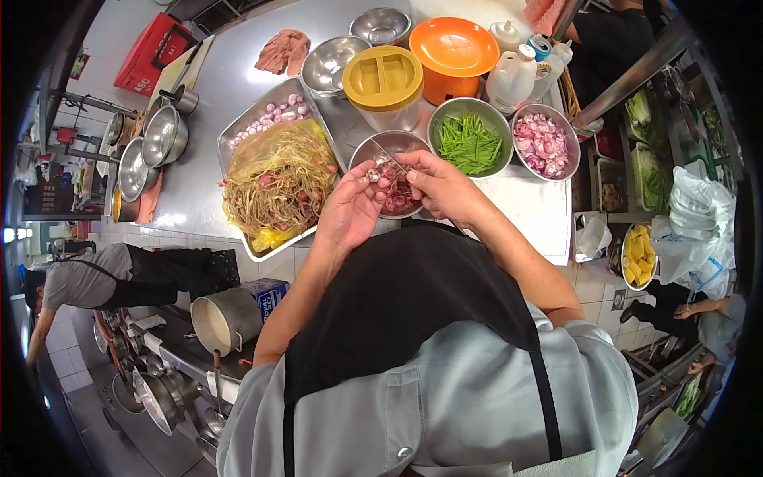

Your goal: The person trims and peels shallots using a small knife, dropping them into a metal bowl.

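Right of the right hand, cut green stalks are held in a steel bowl. Ahead of both hands, an orange container is flanked by a yellow-lidded tub and a white bottle. Well ahead and left of the left hand, a red box is seen.

Bright, fairly even indoor light. Soft glare on steel surface; glints inside metal bowl. White glow from lights at far left. Black apron swallows shading. Left hand, right hand sharp. Strong fisheye bending, black corners; outer edges seem soft.
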Demonstrator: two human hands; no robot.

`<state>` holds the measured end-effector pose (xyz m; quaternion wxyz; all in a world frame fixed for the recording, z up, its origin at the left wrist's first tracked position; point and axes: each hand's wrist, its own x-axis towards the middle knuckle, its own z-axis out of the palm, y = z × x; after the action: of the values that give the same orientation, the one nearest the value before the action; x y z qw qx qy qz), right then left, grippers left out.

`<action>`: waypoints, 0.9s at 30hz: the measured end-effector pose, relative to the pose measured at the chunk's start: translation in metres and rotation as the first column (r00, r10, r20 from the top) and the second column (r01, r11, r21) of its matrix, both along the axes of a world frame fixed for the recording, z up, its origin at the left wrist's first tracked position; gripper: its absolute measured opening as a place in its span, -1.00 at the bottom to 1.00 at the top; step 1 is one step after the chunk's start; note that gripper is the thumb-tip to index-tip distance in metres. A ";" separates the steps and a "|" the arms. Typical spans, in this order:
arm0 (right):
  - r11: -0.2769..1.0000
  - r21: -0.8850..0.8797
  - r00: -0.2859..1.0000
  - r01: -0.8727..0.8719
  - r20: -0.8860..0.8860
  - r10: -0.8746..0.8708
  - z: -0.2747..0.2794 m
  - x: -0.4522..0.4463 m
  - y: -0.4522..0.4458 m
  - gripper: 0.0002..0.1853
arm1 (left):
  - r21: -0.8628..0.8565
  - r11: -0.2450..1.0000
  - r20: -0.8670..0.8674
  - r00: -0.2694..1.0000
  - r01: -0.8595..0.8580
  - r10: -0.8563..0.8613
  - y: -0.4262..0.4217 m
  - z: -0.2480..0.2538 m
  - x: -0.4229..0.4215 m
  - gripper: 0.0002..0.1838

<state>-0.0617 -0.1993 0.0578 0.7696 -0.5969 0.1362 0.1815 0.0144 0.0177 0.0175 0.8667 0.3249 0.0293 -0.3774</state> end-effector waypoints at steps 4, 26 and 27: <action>0.999 -0.038 1.000 0.006 0.012 -0.006 0.003 0.000 -0.003 -0.57 | 0.002 0.999 0.051 0.998 -0.045 0.044 -0.001 -0.005 0.000 -0.68; 0.997 0.054 0.998 -0.046 -0.035 0.048 0.009 -0.003 -0.001 -0.54 | 0.032 0.998 0.039 0.998 -0.047 0.046 -0.003 0.003 0.000 -0.71; 0.999 0.023 0.999 -0.046 -0.023 0.046 0.008 -0.003 -0.002 -0.54 | 0.027 0.999 0.050 0.998 -0.047 0.045 -0.005 0.002 0.002 -0.71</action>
<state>-0.0646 -0.2013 0.0656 0.7704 -0.5888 0.1294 0.2076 0.0159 0.0129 0.0197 0.8710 0.3455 0.0205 -0.3486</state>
